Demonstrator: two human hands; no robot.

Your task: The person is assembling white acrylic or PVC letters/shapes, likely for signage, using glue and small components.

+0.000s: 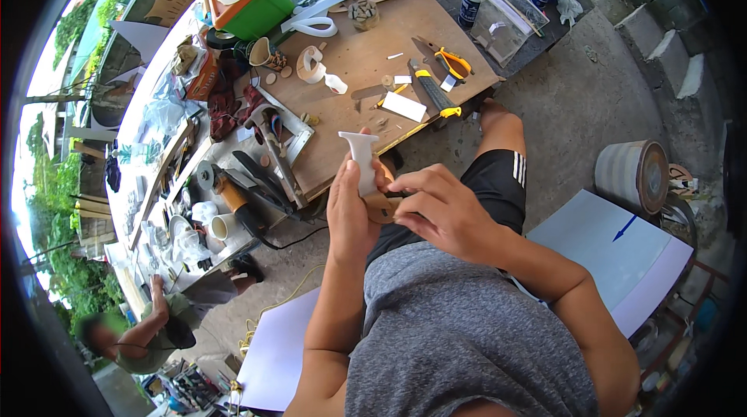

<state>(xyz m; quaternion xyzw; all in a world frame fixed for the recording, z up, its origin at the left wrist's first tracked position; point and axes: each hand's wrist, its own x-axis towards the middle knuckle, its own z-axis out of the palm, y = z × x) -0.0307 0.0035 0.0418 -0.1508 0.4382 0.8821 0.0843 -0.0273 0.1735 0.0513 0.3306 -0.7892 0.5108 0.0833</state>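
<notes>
My left hand [348, 215] grips a white flat piece [362, 154] with a narrow stem and a flared top end, held upright above my lap. At its lower end is a round brown part [380, 208]; whether it is joined to the white piece I cannot tell. My right hand [447, 211] has its fingers bent, with thumb and fingertips closed at the brown part's right edge. Just beyond my hands, the wooden worktable [346, 117] carries a yellow-and-black utility knife [433, 92], orange-handled pliers [451, 64], a white rectangle [404, 106] and a curved white cutout [311, 67].
A hammer [276, 152] and an angle grinder [233, 195] with a trailing cord lie at the left. A green-and-orange bin [253, 3] stands at the back. Spray cans [471, 5] are at the far right. Another person [148, 324] works at lower left; a bucket [630, 176] stands right.
</notes>
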